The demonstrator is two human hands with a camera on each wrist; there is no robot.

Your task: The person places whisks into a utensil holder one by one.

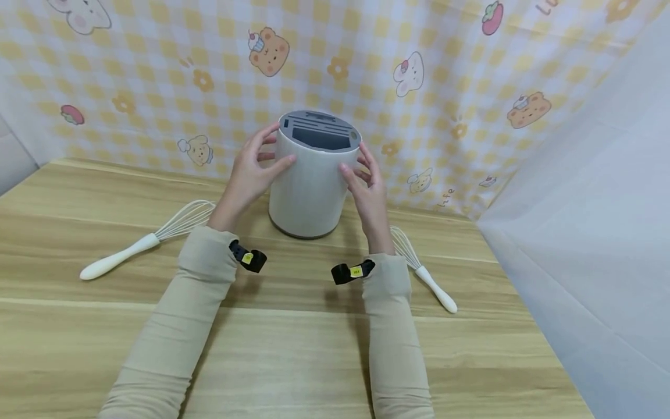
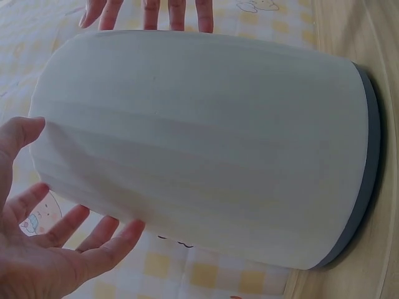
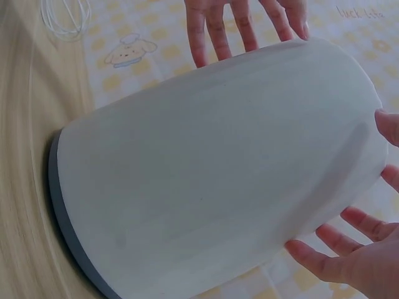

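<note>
We see both whisks (image 1: 149,240) partly hidden behind the wrists (image 1: 225,212); the sleeves (image 1: 167,317) and, in its wrist view, the right hand (image 3: 372,263) run past the edge.

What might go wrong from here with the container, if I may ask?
The left grip and right grip hold the container near its top, so its smooth side might slip if lifted. A sleeve could knock the left whisk or right whisk, as both appear close by in the head view.
</note>
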